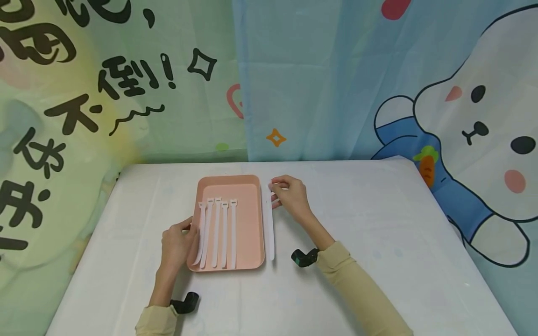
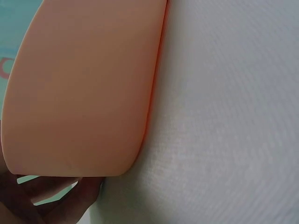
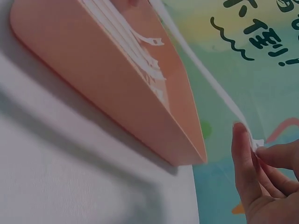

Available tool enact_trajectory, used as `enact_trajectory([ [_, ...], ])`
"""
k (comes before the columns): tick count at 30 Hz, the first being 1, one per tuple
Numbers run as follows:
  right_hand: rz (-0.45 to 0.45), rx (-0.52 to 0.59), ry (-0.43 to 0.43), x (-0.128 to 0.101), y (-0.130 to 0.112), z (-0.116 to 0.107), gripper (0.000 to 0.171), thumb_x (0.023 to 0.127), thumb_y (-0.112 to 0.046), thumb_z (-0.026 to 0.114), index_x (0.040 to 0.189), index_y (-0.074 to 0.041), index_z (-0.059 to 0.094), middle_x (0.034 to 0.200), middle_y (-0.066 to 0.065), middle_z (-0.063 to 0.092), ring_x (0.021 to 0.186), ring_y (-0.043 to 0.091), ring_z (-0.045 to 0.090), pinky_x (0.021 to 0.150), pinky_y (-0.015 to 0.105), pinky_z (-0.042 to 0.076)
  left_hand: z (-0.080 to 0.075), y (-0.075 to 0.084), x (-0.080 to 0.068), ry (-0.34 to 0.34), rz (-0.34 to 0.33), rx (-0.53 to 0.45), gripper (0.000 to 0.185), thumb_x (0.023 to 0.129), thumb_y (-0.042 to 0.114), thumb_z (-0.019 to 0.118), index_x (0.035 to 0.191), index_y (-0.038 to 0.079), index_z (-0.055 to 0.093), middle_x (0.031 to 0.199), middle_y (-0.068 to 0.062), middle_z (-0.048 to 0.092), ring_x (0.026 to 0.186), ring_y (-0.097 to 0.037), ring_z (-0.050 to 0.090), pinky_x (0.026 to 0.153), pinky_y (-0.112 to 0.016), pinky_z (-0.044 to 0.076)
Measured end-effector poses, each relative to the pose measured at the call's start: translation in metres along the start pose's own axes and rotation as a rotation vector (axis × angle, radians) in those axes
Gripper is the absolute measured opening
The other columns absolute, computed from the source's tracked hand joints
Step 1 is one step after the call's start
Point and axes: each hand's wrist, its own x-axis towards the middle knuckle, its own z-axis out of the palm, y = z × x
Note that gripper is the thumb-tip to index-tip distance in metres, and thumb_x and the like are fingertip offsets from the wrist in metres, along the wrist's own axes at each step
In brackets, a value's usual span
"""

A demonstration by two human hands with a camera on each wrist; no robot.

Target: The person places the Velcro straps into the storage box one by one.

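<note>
A shallow pink tray [image 1: 249, 224] lies on the white table in the head view. Several white cable ties [image 1: 225, 233], long flat strips with a slotted head, lie side by side lengthwise in its left half. My left hand [image 1: 178, 240] grips the tray's left side; in the left wrist view its fingers [image 2: 70, 200] are partly hidden by the tray wall. Just past the tray's right rim, my right hand [image 1: 292, 196] pinches another white cable tie [image 1: 270, 224] by its head end. In the right wrist view that tie [image 3: 205, 77] hangs away from the thumb and fingertips, beside the tray.
The white-covered table [image 1: 370, 280] extends around the tray on all sides. A printed curtain [image 1: 311, 93] hangs behind its far edge. A black wrist camera [image 1: 304, 257] sits on the right wrist, and another black camera [image 1: 186, 303] on the left.
</note>
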Motion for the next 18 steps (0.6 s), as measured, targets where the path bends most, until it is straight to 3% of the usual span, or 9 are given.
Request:
enact_trajectory([
  [11,0.019,0.066,-0.038,-0.001,-0.003,0.030,0.018,0.098,-0.010,0.067,0.112,0.002,0.070,0.091,0.017,0.074,0.059,0.015,0.069,0.059,0.035,0.060,0.001,-0.003,0.001,0.013,0.024,0.002,0.038,0.097,0.013,0.060,0.132,0.001,0.069,0.105,-0.026,0.075,0.057,-0.018,0.048,0.049,-0.029,0.035],
  [18,0.011,0.063,-0.052,-0.005,-0.001,0.049,0.016,0.098,-0.008,0.067,0.110,0.002,0.070,0.092,0.018,0.074,0.066,0.033,0.073,0.062,0.042,0.061,0.000,-0.003,0.001,0.016,0.022,0.006,0.038,0.097,0.013,0.059,0.132,0.001,0.069,0.106,-0.026,0.075,0.065,-0.022,0.056,0.050,-0.029,0.038],
])
